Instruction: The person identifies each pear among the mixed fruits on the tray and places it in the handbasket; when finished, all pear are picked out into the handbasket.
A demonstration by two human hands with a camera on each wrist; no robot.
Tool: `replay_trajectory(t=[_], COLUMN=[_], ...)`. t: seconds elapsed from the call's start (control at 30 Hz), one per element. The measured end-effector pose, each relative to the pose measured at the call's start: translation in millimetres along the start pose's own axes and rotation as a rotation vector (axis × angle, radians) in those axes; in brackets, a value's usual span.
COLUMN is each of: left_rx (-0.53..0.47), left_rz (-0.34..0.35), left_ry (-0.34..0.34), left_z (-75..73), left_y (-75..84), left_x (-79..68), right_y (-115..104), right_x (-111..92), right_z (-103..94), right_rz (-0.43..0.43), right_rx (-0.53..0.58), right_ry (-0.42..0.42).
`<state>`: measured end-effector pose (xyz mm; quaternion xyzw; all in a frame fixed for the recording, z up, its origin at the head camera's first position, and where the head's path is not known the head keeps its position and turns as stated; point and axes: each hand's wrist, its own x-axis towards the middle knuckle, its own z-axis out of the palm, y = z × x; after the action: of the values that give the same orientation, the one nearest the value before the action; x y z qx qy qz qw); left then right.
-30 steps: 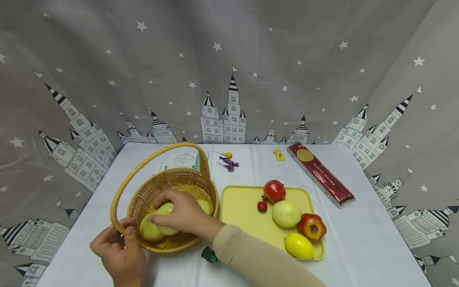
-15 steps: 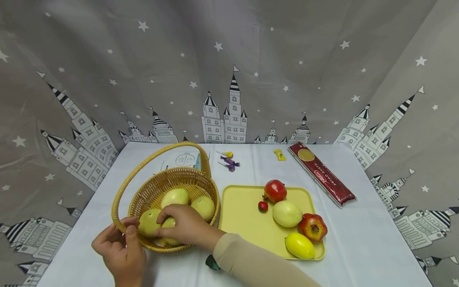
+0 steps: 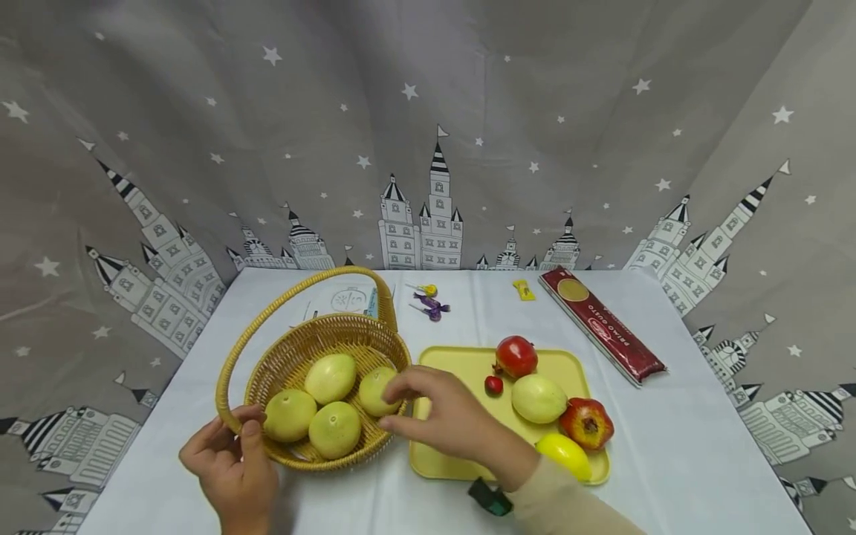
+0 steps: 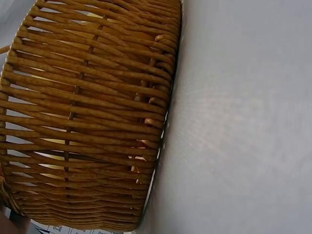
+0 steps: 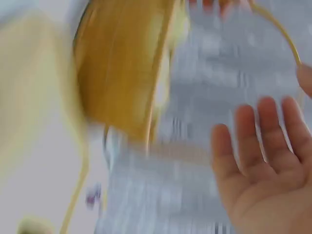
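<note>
A woven wicker basket [image 3: 321,334] with a tall hoop handle stands on the left of the table. Several round yellow-green fruits [image 3: 334,429] lie inside it. My left hand [image 3: 230,468] holds the foot of the handle at the near-left rim, fingers and thumb about it. The left wrist view is filled by the basket's wall [image 4: 87,112]. At the right rim my right hand [image 3: 444,416] hovers with nothing in it, its fingertips overlapping the rightmost fruit. In the right wrist view its fingers [image 5: 251,136] are spread and nearly straight; the basket is blurred there.
Right of the basket, a yellow tray [image 3: 435,464] bears pomegranates [image 3: 516,357], a yellow-green fruit [image 3: 538,399], a lemon [image 3: 564,455] and a small red fruit [image 3: 493,386]. Behind are lollipops [image 3: 428,312], a yellow candy [image 3: 524,290] and a long red packet [image 3: 602,325].
My right hand has let go of a yellow-green fruit in the basket and moved right to the rim, over the tray's edge. The left hand stays on the handle.
</note>
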<state>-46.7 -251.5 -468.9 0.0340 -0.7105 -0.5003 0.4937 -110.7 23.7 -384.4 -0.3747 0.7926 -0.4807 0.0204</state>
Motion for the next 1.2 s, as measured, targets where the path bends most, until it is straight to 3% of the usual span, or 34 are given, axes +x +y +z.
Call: replay_trajectory(t=[0.1,0.17,0.23,0.3,0.47,0.8,1.0,1.2], left_rx=[0.036,0.037,0.028,0.022,0.004,-0.036,-0.031,-0.033], left_rz=[-0.002,0.003,0.006,0.009,0.011,0.028,0.030,0.017], left_ry=[-0.005,-0.002,-0.001,0.001,0.007,0.008,0.001,0.013], left_z=[0.9,1.3,1.3,1.1,1.5,2.2,2.4,2.4], left_y=[0.9,1.1,0.9,0.7,0.1,1.7,1.4,-0.4], left_x=[-1.2,-1.1,-1.2,-0.9,-1.1,-1.2,-1.3,-0.9], right_y=[11.9,22.0,30.9,39.9,57.4,66.7,61.4,67.4], right_x=[-44.5,-71.6,-95.0,-112.7,-135.6,-145.1,-139.2,-109.5], right_z=[-44.2,-62.9,-72.0,-73.2,-58.1,-42.6,-57.1,-86.3], right_rz=[0.166,0.308,0.444,0.501,0.473,0.449,0.418,0.409], right_rx=[-0.079,-0.150,-0.205,-0.268,-0.433,-0.615,-0.537,-0.477], right_ry=[0.059,0.103,0.116,0.095,0.066,0.111,0.179,0.244])
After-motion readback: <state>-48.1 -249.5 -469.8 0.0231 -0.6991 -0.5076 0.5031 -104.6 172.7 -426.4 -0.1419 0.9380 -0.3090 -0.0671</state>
